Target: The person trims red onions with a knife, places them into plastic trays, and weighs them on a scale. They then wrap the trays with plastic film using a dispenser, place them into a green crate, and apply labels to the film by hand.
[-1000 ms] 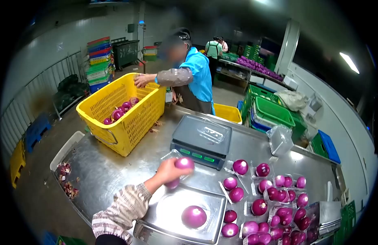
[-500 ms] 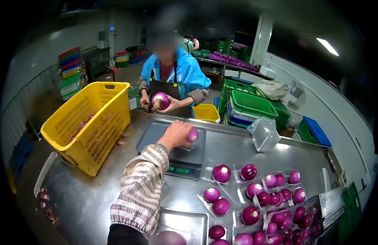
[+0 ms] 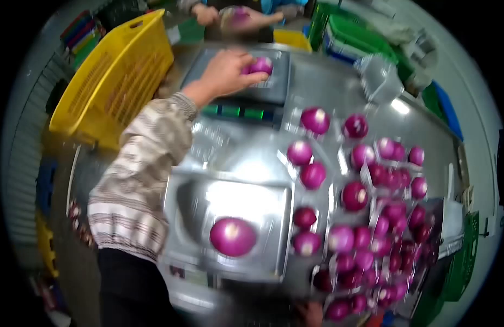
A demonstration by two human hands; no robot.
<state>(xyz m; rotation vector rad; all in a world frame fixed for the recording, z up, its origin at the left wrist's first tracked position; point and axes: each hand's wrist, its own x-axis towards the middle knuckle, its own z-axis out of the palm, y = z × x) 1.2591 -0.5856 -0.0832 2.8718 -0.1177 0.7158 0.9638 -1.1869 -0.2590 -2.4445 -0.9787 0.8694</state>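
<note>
My left hand [image 3: 224, 72] reaches over the grey scale [image 3: 279, 90], its fingers and thumb curled round a purple onion [image 3: 261, 65]. Beneath the hand, a clear tray seems to lie on the scale, but blur hides its outline. Part of my right hand [image 3: 311, 313] shows at the bottom edge, beside the packed onions; its fingers are too blurred and cropped to read. A large purple onion [image 3: 233, 236] lies in a metal tray [image 3: 287, 234] nearer to me.
Clear trays of purple onions [image 3: 354, 196] cover the right side of the metal table [image 3: 312, 76]. A yellow crate [image 3: 113, 82] stands at the left, empty clear trays [image 3: 380, 79] at the back right. Across the table, a co-worker's hands [image 3: 207, 15] hold a blurred onion.
The view has tilted down, showing more of the near metal tray and its onion. My left hand is still at the scale. My right hand has come into view at the bottom.
</note>
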